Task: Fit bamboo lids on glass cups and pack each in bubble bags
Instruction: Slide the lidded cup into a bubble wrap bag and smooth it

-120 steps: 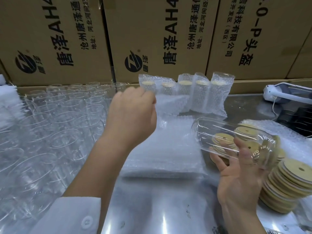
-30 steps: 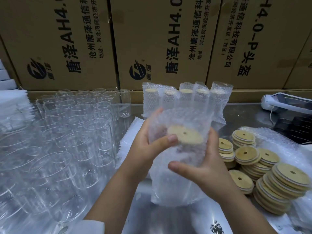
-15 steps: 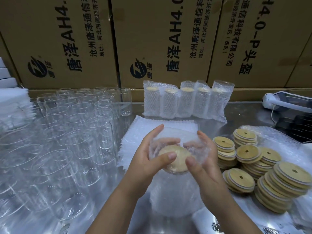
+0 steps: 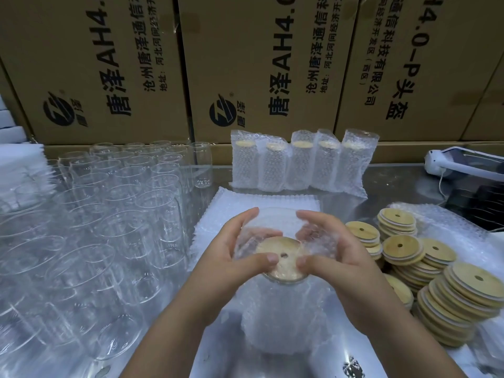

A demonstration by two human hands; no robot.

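Five wrapped cups (image 4: 300, 162) are standing in a row at the upper centre of the frame, against the cardboard boxes (image 4: 109, 64), so you are working on the next one. You are holding the lidded cup (image 4: 283, 280) upright at the lower centre. It is sitting inside a bubble bag (image 4: 281, 323) on the worktop (image 4: 395, 184), with its bamboo lid (image 4: 278, 259) showing at the open mouth. Your left hand (image 4: 226, 257) and right hand (image 4: 346, 266) are both gripping the bag's mouth, fingers (image 4: 245, 218) curling round the film and thumbs pressing near the lid. You are probably finishing the bagging step. The next move is likely calling for closing the loose film over the lid without tipping the cup, then standing it beside the row. Bare glass cups (image 4: 114, 214) are waiting at the left, and spare lids (image 4: 450, 290) at the right.
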